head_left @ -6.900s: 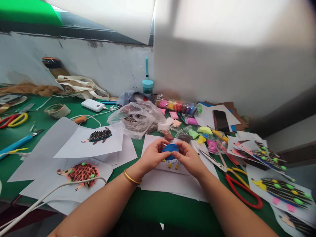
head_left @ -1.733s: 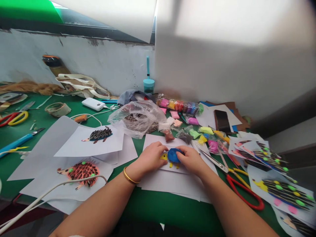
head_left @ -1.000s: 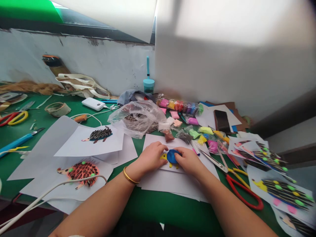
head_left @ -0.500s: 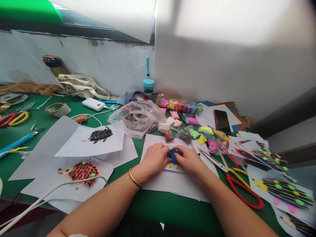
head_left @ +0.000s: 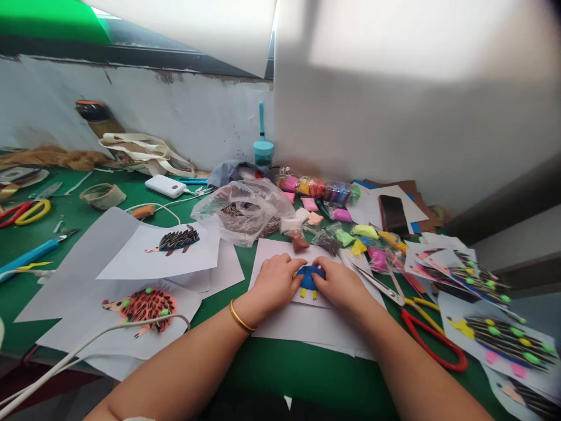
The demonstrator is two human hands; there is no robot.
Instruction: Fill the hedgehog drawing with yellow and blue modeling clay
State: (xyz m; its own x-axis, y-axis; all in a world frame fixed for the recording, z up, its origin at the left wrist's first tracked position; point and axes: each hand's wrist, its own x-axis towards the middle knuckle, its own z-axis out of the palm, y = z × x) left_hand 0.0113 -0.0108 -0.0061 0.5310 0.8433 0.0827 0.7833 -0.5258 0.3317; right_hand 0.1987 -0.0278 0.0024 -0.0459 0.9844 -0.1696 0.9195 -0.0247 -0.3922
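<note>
A rounded patch of blue modelling clay (head_left: 310,278) with yellow feet (head_left: 309,294) lies on white paper (head_left: 289,321) in front of me. My left hand (head_left: 278,279) curls round its left edge, thumb and fingers pressed to the clay and partly covering a yellow bit there. From the other side, my right hand (head_left: 339,283) has its thumb on the lower right of the clay and its index finger along the top edge. Both hands rest on the paper. Large scissors (head_left: 412,313) with red and yellow handles lie to the right of my right hand.
A plastic bag of sunflower seeds (head_left: 245,210) stands behind the paper, beside several small clay packets (head_left: 344,237). Finished hedgehog pictures lie at left (head_left: 151,307) and right (head_left: 504,339). A white cable (head_left: 100,336) crosses the left side. A craft knife (head_left: 35,254) lies far left.
My fingers have spread a little and shifted on the clay edge, so more of the blue surface shows between my hands. The rest stays as it was.
</note>
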